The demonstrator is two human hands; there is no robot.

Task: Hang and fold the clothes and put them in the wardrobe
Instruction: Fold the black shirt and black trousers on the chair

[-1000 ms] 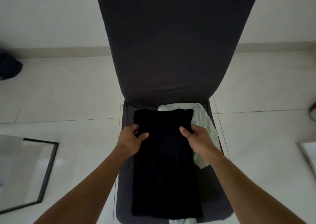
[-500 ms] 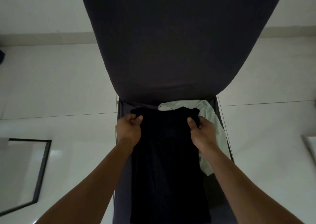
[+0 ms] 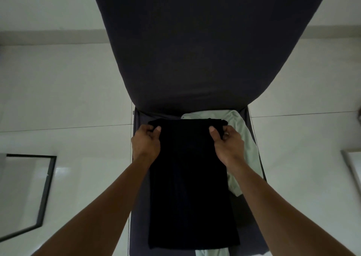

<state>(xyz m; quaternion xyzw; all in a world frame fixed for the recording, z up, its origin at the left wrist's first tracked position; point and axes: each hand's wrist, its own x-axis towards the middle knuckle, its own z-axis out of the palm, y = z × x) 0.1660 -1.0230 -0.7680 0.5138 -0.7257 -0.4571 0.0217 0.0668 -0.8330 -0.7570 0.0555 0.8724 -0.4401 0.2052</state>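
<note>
A black garment (image 3: 189, 181) lies lengthwise as a long narrow strip on the seat of a dark grey covered chair (image 3: 197, 50). My left hand (image 3: 145, 142) pinches its far left corner between thumb and fingers. My right hand (image 3: 227, 143) pinches the far right corner the same way. Under the black garment lies a pale green garment (image 3: 247, 146), showing at the right and at the near edge.
White floor tiles surround the chair. A black-framed glass panel (image 3: 23, 193) lies on the floor at the left. A white object's edge (image 3: 353, 167) shows at the far right. A pale skirting strip runs along the wall behind.
Both hands moved from the garment's sides up to its far corners and closed on them. The view came nearer to the chair.
</note>
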